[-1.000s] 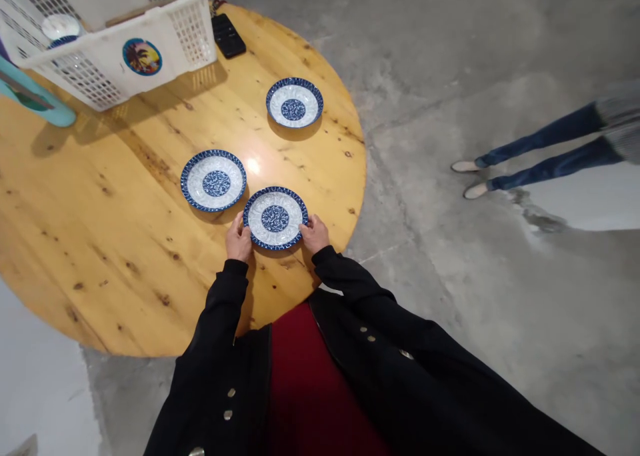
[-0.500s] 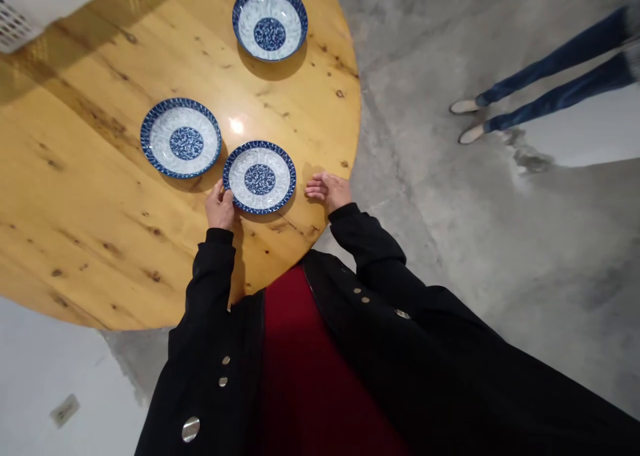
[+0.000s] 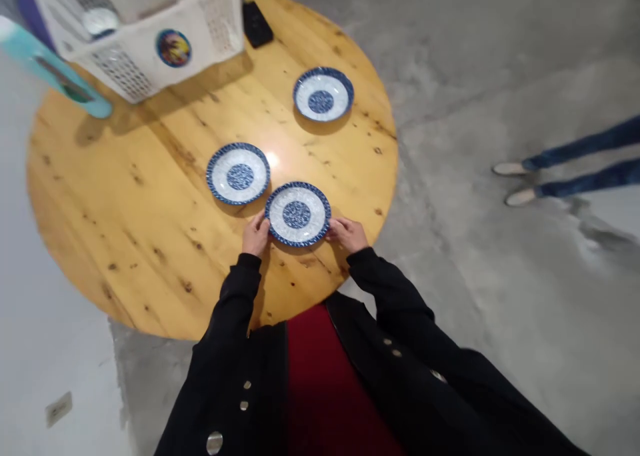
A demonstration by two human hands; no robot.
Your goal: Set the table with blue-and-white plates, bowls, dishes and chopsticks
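Observation:
A blue-and-white patterned plate [image 3: 297, 214] lies flat on the round wooden table [image 3: 150, 223] near its front edge. My left hand [image 3: 255, 235] grips the plate's left rim, fingers curled. My right hand [image 3: 347, 234] rests against its right rim, fingers bent at the edge. A second matching plate [image 3: 239, 174] lies just up and to the left, almost touching the first. A third plate [image 3: 323, 95] sits farther back on the right.
A white plastic basket [image 3: 150, 36] with a round sticker stands at the back of the table, a bowl inside it. A black device [image 3: 257, 24] lies beside it. A teal object [image 3: 55, 76] reaches in from the left. Another person's legs [image 3: 575, 166] stand on the concrete floor, right.
My right hand, which had come off the plate half a second ago, is back at its right rim. The view has lifted, showing the basket again.

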